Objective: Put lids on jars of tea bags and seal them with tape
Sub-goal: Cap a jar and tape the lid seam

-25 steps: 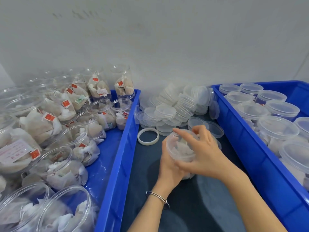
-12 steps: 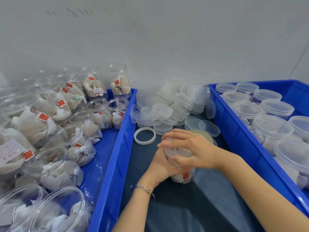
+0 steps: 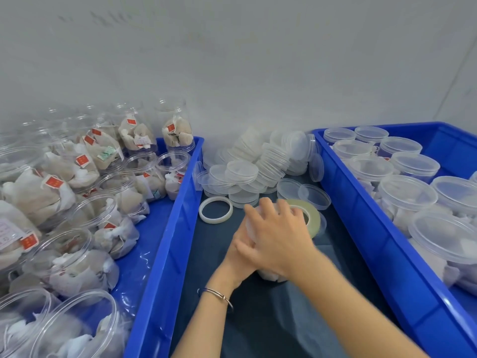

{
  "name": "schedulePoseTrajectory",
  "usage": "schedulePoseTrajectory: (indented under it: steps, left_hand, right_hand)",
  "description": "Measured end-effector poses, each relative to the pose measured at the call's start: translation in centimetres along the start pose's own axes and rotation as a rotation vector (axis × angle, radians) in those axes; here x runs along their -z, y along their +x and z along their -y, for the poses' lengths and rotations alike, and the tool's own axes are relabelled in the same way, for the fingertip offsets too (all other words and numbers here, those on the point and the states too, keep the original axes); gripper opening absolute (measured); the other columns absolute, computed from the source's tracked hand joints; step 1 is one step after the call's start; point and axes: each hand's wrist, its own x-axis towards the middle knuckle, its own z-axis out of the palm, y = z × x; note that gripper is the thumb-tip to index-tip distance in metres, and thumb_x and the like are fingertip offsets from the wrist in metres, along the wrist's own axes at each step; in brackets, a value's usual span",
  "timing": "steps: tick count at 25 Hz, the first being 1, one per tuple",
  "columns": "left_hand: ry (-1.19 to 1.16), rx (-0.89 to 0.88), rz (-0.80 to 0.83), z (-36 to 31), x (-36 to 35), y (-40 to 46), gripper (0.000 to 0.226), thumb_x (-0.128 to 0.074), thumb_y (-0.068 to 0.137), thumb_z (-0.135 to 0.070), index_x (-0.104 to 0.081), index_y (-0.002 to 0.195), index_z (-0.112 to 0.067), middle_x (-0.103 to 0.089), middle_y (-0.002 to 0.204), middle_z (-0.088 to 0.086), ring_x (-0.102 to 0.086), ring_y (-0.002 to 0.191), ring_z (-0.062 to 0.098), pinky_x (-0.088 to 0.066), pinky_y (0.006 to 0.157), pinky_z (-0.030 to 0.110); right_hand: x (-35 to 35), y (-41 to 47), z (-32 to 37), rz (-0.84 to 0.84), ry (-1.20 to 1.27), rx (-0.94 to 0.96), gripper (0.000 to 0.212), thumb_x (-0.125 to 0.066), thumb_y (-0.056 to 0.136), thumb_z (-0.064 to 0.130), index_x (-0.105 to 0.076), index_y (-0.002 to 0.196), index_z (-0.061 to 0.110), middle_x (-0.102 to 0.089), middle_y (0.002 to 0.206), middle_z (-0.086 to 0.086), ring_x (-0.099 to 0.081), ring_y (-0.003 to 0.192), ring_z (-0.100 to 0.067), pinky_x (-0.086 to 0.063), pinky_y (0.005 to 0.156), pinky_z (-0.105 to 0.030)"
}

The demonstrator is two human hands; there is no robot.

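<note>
Blue bin (image 3: pixel 165 254) left, blue bin (image 3: pixel 366 244) right; dark cloth (image 3: pixel 271 313) btwn; grey wall (image 3: pixel 258 73) behind.
</note>
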Motion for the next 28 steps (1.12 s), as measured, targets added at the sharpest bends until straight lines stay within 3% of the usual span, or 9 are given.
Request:
schedulePoseTrajectory:
  steps: [3,7,11,16,18,20,23,25,28]
  left_hand:
    - [-0.229,0.136,0.054,0.5,-0.9,0.4,0.078,-0.086,0.065,-0.013,-0.045,0.128,-0.036,-0.061,0.119,-0.023,-0.059,0.105,-0.010,-0.045,0.074,0.003]
    - [-0.424,0.254,-0.095,0.2,-2.2,-0.2,0.080,-0.091,0.053,-0.002,-0.045,0.101,-0.047,-0.057,0.092,-0.032,-0.055,0.089,-0.024,-0.039,0.068,-0.005]
    - [-0.443,0.226,-0.006,-0.7,-1.3,0.5,0.072,-0.086,0.062,-0.017,-0.046,0.117,-0.043,-0.060,0.117,-0.018,-0.059,0.106,-0.003,-0.048,0.082,0.009]
    - [-0.233,0.048,-0.114,-0.3,-1.9,1.1,0.082,-0.086,0.056,0.004,-0.046,0.126,-0.013,-0.057,0.099,-0.018,-0.052,0.091,-0.020,-0.042,0.073,-0.002]
    - [-0.096,0.124,-0.190,-2.1,-0.9,1.1,0.062,-0.077,0.057,-0.008,-0.045,0.110,-0.015,-0.061,0.083,-0.015,-0.047,0.088,0.000,-0.048,0.068,0.009]
    - [0.315,-0.018,-0.237,-0.9,-1.4,0.8,0.056,-0.077,0.053,-0.016,-0.041,0.096,-0.021,-0.066,0.081,-0.007,-0.043,0.088,0.009,-0.049,0.066,0.017]
    - [0.513,-0.071,-0.103,-0.4,-2.3,0.7,0.064,-0.082,0.067,-0.010,-0.046,0.112,-0.038,-0.059,0.119,-0.014,-0.049,0.107,-0.017,-0.043,0.083,0.005]
    - [0.482,-0.118,0.103,-0.8,-2.9,1.3,0.056,-0.069,0.081,-0.031,-0.044,0.132,-0.026,-0.051,0.134,-0.002,-0.043,0.127,0.004,-0.030,0.105,0.019]
    - [0.451,-0.092,-0.114,-2.3,-2.7,1.7,0.076,-0.082,0.050,-0.043,-0.058,0.113,-0.009,-0.066,0.107,0.012,-0.049,0.110,0.024,-0.032,0.096,0.032]
  right_hand:
    - [1.8,0.5,-3.3,0.310,0.232,0.187,0.064,-0.035,0.089,0.060,-0.015,0.148,0.044,-0.018,0.157,0.004,-0.021,0.139,-0.027,-0.029,0.106,-0.044]
    - [1.1,0.6,-1.4,0.094,-0.121,-0.131,0.083,-0.017,0.079,0.080,-0.018,0.148,0.035,-0.043,0.130,-0.012,-0.046,0.112,-0.030,-0.035,0.085,-0.042]
    - [2.3,1.5,-4.3,0.312,0.242,0.233,0.059,-0.036,0.085,0.066,-0.010,0.138,0.066,-0.008,0.157,0.012,-0.004,0.144,-0.013,-0.022,0.112,-0.053]
    - [-1.0,1.2,-0.6,-0.064,-0.176,-0.007,0.040,-0.035,0.090,0.050,-0.048,0.127,0.041,-0.050,0.128,-0.005,-0.049,0.096,-0.028,-0.037,0.070,-0.032]
    - [-0.9,1.3,0.4,-0.172,-0.177,-0.117,0.030,-0.049,0.084,0.050,-0.065,0.103,0.033,-0.062,0.098,-0.006,-0.052,0.073,-0.026,-0.035,0.059,-0.030]
    - [-0.6,1.7,-0.7,-0.123,-0.125,-0.052,0.052,-0.038,0.085,0.066,-0.056,0.123,0.034,-0.056,0.117,-0.010,-0.053,0.096,-0.031,-0.042,0.079,-0.041]
    - [0.3,2.5,-3.9,0.176,0.220,0.186,0.070,-0.034,0.083,0.073,-0.031,0.143,0.038,-0.032,0.147,0.003,-0.026,0.135,-0.018,-0.027,0.109,-0.043]
    - [-0.1,2.3,-4.6,0.034,0.191,0.209,0.062,-0.041,0.087,0.065,-0.033,0.142,0.039,-0.035,0.145,0.009,-0.032,0.131,-0.014,-0.037,0.098,-0.033]
    - [-1.6,1.2,-2.7,-0.153,0.035,0.106,0.060,-0.034,0.088,0.064,-0.036,0.141,0.036,-0.040,0.142,0.006,-0.040,0.121,-0.020,-0.043,0.084,-0.031]
